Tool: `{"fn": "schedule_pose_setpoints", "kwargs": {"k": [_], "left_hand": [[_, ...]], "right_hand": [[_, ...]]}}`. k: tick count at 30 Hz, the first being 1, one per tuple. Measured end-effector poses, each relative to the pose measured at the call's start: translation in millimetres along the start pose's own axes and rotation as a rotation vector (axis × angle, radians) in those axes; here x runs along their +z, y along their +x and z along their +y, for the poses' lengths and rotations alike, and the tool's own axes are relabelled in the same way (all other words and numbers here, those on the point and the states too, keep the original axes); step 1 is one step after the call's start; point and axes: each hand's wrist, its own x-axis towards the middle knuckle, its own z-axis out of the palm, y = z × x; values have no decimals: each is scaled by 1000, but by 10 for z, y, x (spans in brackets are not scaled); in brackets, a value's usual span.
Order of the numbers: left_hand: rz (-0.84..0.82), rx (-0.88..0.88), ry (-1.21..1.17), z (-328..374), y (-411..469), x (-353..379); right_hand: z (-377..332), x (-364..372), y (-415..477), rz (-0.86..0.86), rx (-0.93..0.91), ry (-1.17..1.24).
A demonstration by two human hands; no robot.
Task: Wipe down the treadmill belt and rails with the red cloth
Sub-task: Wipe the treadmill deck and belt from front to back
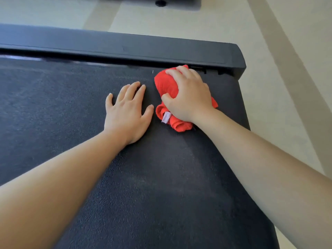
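The dark textured treadmill belt [71, 108] fills most of the view. A black side rail [125, 45] runs along its far edge and ends in a corner at the right. A bunched red cloth [165, 85] with a white tag lies on the belt just below that rail, near the corner. My right hand [188, 97] grips the cloth from above, fingers and thumb curled round it. My left hand [128, 112] rests flat on the belt just left of the cloth, fingers straight and spread.
Pale floor [269, 51] lies beyond the rail and to the right of the belt's end. A dark base with a round black foot [160, 3] stands on the floor at the top of the view.
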Motion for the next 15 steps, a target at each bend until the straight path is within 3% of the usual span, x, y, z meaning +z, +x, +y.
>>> {"fn": "schedule_pose_setpoints", "kwargs": {"k": [7, 15], "left_hand": [[-3, -8, 4, 11, 4, -20], [-17, -4, 14, -8, 6, -20]], "right_hand": [[-42, -4, 177, -18, 18, -29], [21, -215, -1155, 35, 17, -19]]}}
